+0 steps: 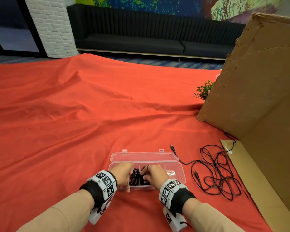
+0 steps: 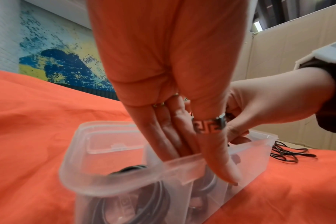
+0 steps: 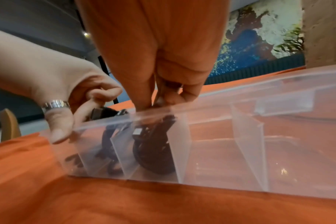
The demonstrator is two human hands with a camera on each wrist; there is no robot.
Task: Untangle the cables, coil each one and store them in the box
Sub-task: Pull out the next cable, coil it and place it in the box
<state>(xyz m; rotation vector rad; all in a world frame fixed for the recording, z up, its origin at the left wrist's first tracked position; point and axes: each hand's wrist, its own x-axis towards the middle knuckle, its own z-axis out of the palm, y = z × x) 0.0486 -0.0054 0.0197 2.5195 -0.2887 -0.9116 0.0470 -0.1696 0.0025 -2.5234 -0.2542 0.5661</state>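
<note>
A clear plastic box (image 1: 175, 166) with dividers lies open on the red cloth, its lid (image 1: 144, 157) flat behind it. My left hand (image 1: 122, 174) reaches straight fingers (image 2: 169, 144) down into the leftmost compartment onto a black coiled cable (image 3: 107, 151), thumb outside the front wall (image 2: 109, 178). My right hand (image 3: 163, 101) pinches the top of a second black coil (image 3: 153, 151) standing in the neighbouring compartment. A loose tangled black cable (image 1: 216, 173) sprawls on the cloth right of the box.
A large cardboard sheet (image 1: 258, 89) stands at the right, with a flat piece under it near the loose cable. A small green plant (image 1: 204, 89) peeks out behind it. The two right-hand compartments (image 3: 278, 136) of the box hold no cable. Wrinkled red cloth (image 1: 74, 123) covers the table.
</note>
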